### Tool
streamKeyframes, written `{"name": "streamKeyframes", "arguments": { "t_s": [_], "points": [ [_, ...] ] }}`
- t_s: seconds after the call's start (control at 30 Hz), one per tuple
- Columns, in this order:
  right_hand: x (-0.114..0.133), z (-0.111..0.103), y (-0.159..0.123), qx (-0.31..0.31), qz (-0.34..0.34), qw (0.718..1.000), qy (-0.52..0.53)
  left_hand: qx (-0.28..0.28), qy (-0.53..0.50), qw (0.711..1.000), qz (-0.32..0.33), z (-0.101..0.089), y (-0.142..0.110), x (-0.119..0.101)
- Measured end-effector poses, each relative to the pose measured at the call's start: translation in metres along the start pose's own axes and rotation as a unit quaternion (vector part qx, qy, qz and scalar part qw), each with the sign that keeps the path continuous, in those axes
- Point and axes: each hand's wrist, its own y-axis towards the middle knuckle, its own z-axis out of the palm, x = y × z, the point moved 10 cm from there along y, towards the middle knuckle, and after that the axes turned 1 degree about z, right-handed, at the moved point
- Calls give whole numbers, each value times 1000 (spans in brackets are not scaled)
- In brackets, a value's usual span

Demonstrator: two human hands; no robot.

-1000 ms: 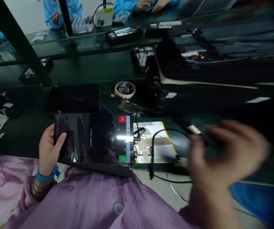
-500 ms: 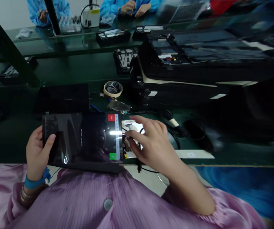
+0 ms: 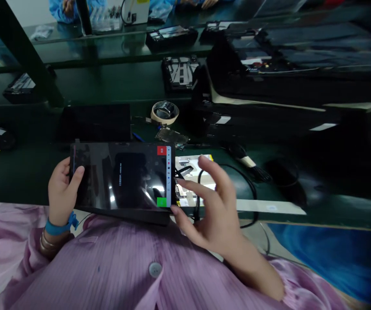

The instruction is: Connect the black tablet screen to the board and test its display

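Observation:
My left hand (image 3: 61, 189) grips the left end of a dark tablet (image 3: 120, 176), thumb lying over its glass. The screen is mostly black, with a red square at its top right and a green square at its bottom right. My right hand (image 3: 209, 206) is at the tablet's right edge, fingers spread, thumb touching the lower right corner near the green square. A black cable (image 3: 230, 189) runs from the tablet's right side and loops over the bench. Under that hand lies an opened device (image 3: 190, 181) with a yellow edge.
A tape roll (image 3: 164, 112) and a small circuit board (image 3: 171, 137) lie behind the tablet. Black trays (image 3: 269, 86) are stacked at the right. A dark flat panel (image 3: 95, 122) lies behind the tablet's left. Other people in blue sleeves (image 3: 62, 6) work across the far bench.
My right hand swung in from the far right to the tablet's right edge, then slid down to its lower right corner. The left hand kept its hold.

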Motion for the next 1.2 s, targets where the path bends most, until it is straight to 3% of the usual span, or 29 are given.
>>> {"name": "streamKeyframes", "arguments": {
  "t_s": [0.3, 0.43, 0.5, 0.57, 0.63, 0.7, 0.77, 0.87, 0.97, 1.13, 1.2],
  "points": [
    [31, 38, -4, 68, -84, 993, 54, 21, -32, 999, -10, 3, 2, 5],
    [39, 62, -3, 160, -106, 981, 34, 25, -42, 999, -10, 5, 1, 3],
    [39, 55, -2, 161, -110, 980, 23, 28, -48, 998, -17, 6, 1, 3],
    [32, 28, -3, 111, -101, 989, 11, 29, -48, 998, -22, 6, 1, 4],
    [10, -6, -10, 54, -42, 998, -14, 29, -46, 998, -23, 6, 1, 4],
    [-21, -25, -27, 52, 51, 997, -38, 28, -44, 998, -25, 5, 1, 4],
    [-44, -19, -51, 132, 104, 985, -47, 19, -44, 998, -28, 3, 0, 6],
    [-51, -1, -77, 206, 83, 973, -69, -4, -43, 998, -35, -3, 0, 11],
    [-46, 0, -74, 156, 44, 985, -63, -18, -32, 998, -48, -7, 1, 16],
    [-44, -10, -46, 63, 24, 993, 93, -66, 18, 995, -71, -19, 1, 14],
    [-45, -8, -33, 50, 14, 993, 106, -76, 46, 993, -78, -20, 0, 7]
  ]
}}
